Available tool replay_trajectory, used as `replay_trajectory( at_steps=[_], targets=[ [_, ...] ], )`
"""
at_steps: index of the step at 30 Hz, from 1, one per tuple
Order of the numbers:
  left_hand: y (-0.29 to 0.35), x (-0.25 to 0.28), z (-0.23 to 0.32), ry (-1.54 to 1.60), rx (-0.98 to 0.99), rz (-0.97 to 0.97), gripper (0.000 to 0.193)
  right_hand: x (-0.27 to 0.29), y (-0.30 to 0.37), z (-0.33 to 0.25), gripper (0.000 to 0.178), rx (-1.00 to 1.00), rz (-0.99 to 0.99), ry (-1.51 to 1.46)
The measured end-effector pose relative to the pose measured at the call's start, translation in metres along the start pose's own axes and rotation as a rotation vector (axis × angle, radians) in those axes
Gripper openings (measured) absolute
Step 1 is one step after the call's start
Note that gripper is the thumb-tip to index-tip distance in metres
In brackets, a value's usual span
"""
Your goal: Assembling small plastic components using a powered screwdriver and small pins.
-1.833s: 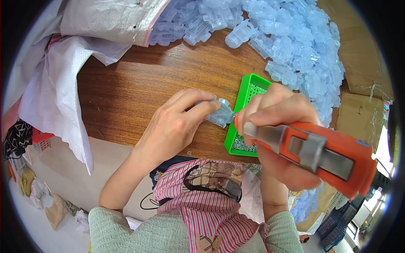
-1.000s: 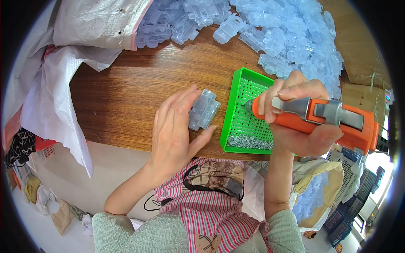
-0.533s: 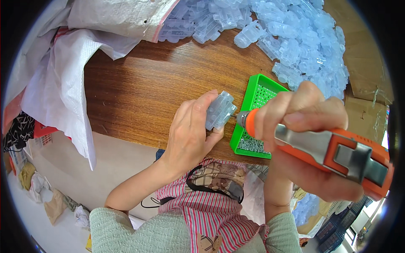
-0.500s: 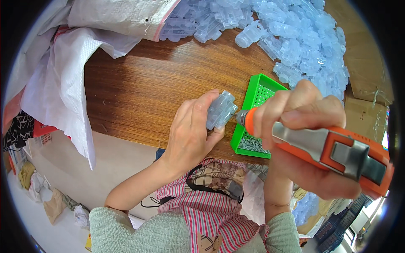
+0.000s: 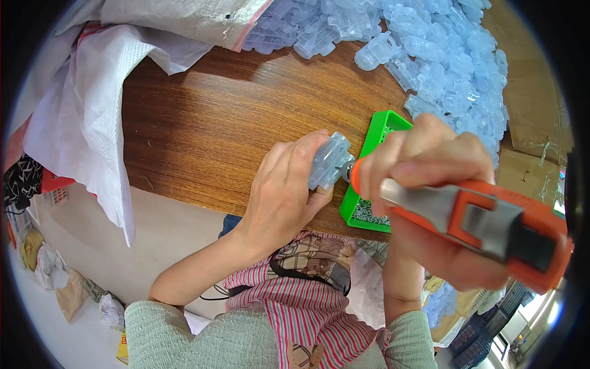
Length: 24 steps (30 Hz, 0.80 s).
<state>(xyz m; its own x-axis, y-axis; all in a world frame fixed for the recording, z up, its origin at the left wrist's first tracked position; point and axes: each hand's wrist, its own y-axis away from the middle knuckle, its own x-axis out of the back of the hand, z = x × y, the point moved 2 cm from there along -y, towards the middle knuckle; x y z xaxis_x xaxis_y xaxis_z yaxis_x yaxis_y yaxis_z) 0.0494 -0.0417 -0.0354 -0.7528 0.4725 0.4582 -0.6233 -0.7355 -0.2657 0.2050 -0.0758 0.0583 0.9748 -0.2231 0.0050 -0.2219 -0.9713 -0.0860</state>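
Between the thumb and fingers of my left hand (image 5: 276, 184) is a translucent plastic housing (image 5: 330, 161), held up over the wooden table. My right hand (image 5: 430, 166) is wrapped round an orange and grey power screwdriver (image 5: 479, 215). The tool's metal nose meets the right side of the housing; the bit tip and any screw at it are too small to make out. Partly behind my right hand lies a green perforated tray (image 5: 364, 157) with many small metal screws (image 5: 367, 212) in its near end.
A large heap of similar translucent housings (image 5: 439, 67) covers the far right of the table (image 5: 203, 129). White woven sacks (image 5: 92, 92) drape over the left edge. Cardboard (image 5: 531, 117) stands at the right.
The screwdriver's nose has come closer to the housing, and the tool has shifted slightly left. My left hand and the housing sit a little further right in the picture.
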Motion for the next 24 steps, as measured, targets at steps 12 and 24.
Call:
replay_trajectory(
  at_steps=[12, 24],
  targets=[
    [0.0, 0.014, 0.005, 0.0, 0.046, -0.077, 0.069, -0.015, -0.003, -0.007, 0.079, -0.01, -0.039, -0.018],
    [-0.051, 0.083, 0.029, -0.455, 0.003, -0.095, 0.059, 0.049, 0.001, -0.016, 0.078, 0.254, 0.305, -0.076]
  ],
)
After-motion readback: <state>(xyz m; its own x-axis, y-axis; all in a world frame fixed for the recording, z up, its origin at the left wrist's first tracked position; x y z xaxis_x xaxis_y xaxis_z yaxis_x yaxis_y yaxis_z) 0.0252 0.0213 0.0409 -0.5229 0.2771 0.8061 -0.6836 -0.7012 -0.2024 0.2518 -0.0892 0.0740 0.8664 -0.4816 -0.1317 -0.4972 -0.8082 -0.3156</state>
